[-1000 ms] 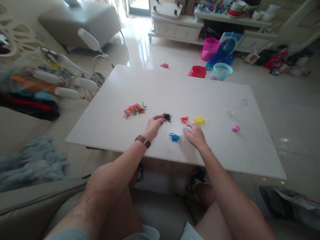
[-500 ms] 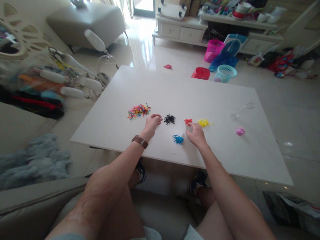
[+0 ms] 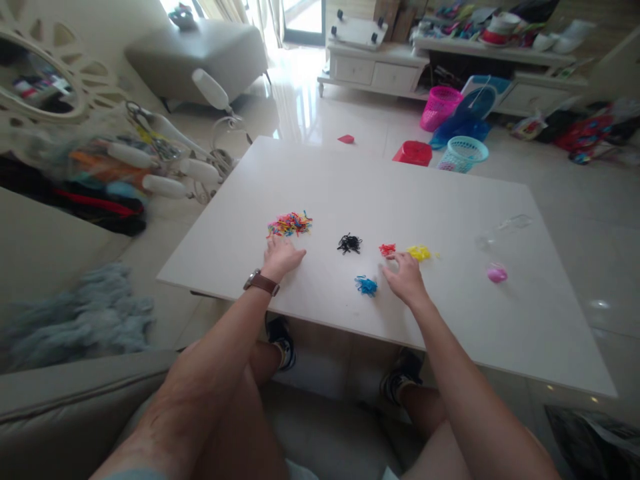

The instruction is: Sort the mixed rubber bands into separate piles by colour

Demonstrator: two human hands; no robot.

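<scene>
Left hand (image 3: 284, 259) open, thumb apart, fingertips at the near side of the mixed pile (image 3: 290, 225), left of the surface's (image 3: 350, 180) middle; no piece visible in its grasp. Right hand (image 3: 406, 277) likewise loose, thumb and fingers parted beside the red pile (image 3: 387, 249); yellow pile (image 3: 419, 253) toward the right edge, blue pile (image 3: 367, 285) closest to the near edge, black pile (image 3: 349, 244) between mixed and red. Judgement: pinch single pieces from the fringe, wrists high, so neighbours don't drag.
</scene>
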